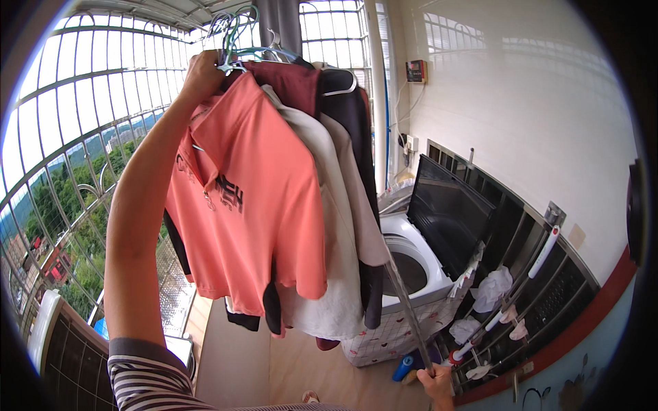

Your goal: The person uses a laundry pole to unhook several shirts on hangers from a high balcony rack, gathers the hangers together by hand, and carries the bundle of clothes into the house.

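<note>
Raised at the upper left, my left hand (208, 72) grips a bunch of clothes hangers (239, 38) by their hooks. From them hang several garments. In front is a coral short-sleeved shirt (288, 205) with dark lettering and a zip pull. Behind it I see a white garment (334, 216), a maroon one (295, 82), a pale beige sleeve (354, 190) and dark clothes (339, 108), partly covered by one another. Low on the right, my right hand (437, 381) is closed around a long metal pole (408, 303), whose upper end passes behind the clothes.
A top-loading washing machine (408, 226) with a raised dark lid (447, 216) stands right of the clothes. Barred windows (92, 108) line the left side. Mop handles (545, 251) and bags (493, 287) hang along the right wall. A blue cylinder (402, 368) lies on the floor.
</note>
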A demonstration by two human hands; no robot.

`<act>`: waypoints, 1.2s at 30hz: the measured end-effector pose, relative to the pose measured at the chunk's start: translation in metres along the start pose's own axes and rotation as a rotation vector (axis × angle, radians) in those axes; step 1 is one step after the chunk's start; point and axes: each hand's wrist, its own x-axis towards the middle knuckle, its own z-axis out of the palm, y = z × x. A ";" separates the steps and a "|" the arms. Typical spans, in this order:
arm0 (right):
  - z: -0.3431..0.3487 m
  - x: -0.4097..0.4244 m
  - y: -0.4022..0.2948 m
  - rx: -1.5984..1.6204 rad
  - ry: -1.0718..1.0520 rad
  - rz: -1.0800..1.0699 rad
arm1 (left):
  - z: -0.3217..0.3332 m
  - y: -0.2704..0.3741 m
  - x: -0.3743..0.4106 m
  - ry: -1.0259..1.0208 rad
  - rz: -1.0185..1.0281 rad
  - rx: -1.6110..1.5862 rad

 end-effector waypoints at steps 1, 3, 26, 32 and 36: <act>-0.001 -0.004 0.001 0.001 0.002 0.017 | -0.001 0.012 0.001 -0.023 -0.046 0.028; -0.005 -0.013 0.006 0.100 -0.062 0.083 | -0.004 -0.014 0.015 -0.021 -0.036 0.123; 0.014 0.168 -0.180 -0.123 0.173 -0.503 | -0.042 0.050 -0.082 0.022 -0.446 0.281; 0.075 0.308 -0.341 -0.240 0.191 -0.820 | -0.011 -0.005 -0.131 0.217 -0.220 0.213; 0.140 0.390 -0.462 -0.333 0.188 -0.837 | 0.008 -0.026 -0.148 0.243 -0.157 0.017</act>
